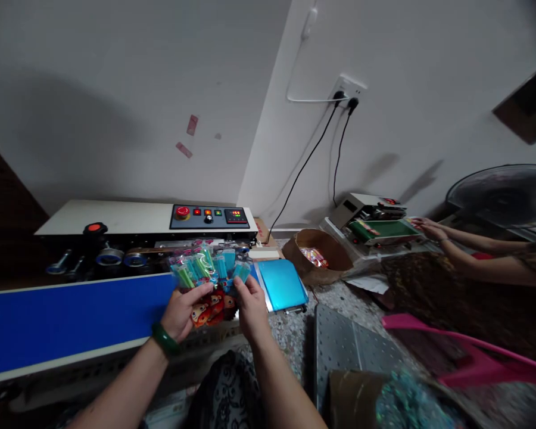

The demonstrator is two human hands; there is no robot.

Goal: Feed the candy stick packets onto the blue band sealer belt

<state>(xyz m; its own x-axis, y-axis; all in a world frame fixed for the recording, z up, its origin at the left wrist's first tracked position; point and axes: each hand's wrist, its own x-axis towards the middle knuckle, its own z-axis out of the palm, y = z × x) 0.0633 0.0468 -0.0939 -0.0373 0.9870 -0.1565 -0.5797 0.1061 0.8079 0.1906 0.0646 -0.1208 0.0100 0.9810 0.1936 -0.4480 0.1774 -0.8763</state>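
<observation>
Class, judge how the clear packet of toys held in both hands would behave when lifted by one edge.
The packet would probably flop: thin clear film pinched by the left hand and right hand. It is likely light, holding small plastic pieces. The glossy film may slip.

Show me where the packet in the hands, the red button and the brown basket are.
packet (pixel 208 268), head view, on its clear upper half.
red button (pixel 182 211), head view, on its cap.
brown basket (pixel 304 271), head view, on its front wall.
</observation>
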